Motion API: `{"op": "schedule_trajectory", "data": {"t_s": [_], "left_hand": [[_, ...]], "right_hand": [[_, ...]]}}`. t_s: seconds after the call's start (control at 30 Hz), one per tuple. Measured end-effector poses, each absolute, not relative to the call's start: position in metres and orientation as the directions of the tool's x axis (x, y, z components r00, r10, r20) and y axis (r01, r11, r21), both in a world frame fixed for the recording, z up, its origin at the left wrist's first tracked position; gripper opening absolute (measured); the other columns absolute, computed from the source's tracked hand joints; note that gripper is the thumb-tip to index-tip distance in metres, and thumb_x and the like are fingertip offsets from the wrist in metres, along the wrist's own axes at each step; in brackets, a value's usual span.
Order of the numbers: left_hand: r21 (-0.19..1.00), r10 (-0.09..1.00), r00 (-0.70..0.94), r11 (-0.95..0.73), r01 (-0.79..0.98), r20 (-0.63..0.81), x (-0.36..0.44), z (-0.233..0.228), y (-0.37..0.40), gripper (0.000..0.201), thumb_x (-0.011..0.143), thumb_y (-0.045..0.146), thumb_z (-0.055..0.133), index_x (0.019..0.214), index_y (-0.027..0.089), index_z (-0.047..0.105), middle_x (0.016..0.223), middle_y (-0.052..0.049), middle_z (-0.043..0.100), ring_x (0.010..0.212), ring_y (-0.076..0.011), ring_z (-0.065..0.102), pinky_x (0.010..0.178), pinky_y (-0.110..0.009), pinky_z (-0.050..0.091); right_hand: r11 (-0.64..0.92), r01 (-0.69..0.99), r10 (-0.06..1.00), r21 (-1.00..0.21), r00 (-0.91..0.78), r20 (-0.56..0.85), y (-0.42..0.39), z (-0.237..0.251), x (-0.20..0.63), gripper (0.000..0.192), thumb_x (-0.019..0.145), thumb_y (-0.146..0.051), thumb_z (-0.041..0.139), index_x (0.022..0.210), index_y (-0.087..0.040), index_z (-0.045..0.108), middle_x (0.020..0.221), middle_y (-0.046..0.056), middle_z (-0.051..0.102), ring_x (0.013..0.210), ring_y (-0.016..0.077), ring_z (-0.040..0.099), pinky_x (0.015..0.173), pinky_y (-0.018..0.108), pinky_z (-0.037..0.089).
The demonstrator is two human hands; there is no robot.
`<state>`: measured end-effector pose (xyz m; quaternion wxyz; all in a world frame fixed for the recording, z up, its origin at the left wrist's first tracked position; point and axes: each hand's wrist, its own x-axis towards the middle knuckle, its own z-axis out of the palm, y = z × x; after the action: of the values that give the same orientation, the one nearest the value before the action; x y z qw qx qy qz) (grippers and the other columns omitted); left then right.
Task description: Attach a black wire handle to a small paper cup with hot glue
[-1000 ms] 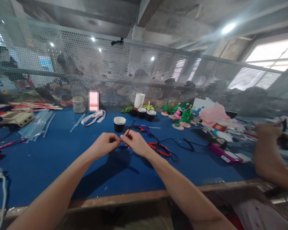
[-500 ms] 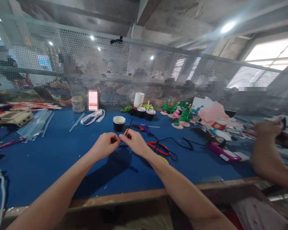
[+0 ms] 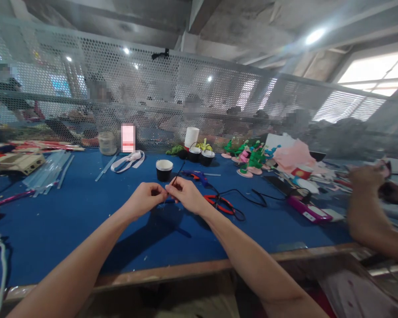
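At the middle of the blue table my left hand [image 3: 146,198] and my right hand [image 3: 185,194] meet, fingertips nearly touching. My right hand is closed in a pinch on a thin black strip [image 3: 180,169], which slants up past the fingers. The left fingers are pinched together too, and what they hold is hidden. Just beyond them stands a small black cup [image 3: 164,171] with a white rim. A blue glue gun [image 3: 199,177] lies to the right of the cup. Red-handled pliers [image 3: 220,204] rest beside my right wrist.
Two black cups with handles [image 3: 207,157] stand behind, near a stack of white cups [image 3: 192,138]. Green and pink figures [image 3: 256,159] are at right. Clear glue sticks [image 3: 49,172] lie left. A co-worker's arm [image 3: 368,212] reaches in at right, near a purple-cased device [image 3: 308,210].
Both hands stay almost in place, still pinched together. The yellow piece that showed under my right forearm is now hidden. The view has shifted very slightly.
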<state>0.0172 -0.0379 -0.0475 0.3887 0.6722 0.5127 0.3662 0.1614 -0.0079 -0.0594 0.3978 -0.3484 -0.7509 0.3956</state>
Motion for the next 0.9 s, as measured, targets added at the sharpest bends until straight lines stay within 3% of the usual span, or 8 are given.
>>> {"op": "schedule_trajectory", "data": {"t_s": [0.43,0.9], "left_hand": [[0.832,0.96,0.214,-0.263,0.488,0.178,0.0183,-0.05,-0.035,0.013,0.063,0.027,0.048,0.059,0.014,0.051,0.045,0.006,0.041,0.042,-0.006,0.032,0.04,-0.018,0.025],[0.886,0.974,0.186,-0.198,0.419,0.129,0.0197,-0.052,-0.0363,0.014,0.06,0.027,0.049,0.057,0.014,0.049,0.046,0.006,0.041,0.041,-0.0054,0.031,0.04,-0.018,0.022]], "right_hand": [[0.547,0.389,0.833,-0.741,-0.342,0.435,-0.0058,-0.063,0.1597,0.024,0.073,-0.034,0.048,0.058,-0.016,0.046,0.052,-0.004,0.045,0.049,0.0077,0.038,0.047,0.02,0.029],[0.475,0.305,0.858,-0.826,-0.37,0.356,-0.0071,-0.0636,0.1591,0.025,0.073,-0.037,0.047,0.059,-0.017,0.044,0.043,-0.006,0.042,0.042,0.0075,0.038,0.043,0.02,0.03]]}}
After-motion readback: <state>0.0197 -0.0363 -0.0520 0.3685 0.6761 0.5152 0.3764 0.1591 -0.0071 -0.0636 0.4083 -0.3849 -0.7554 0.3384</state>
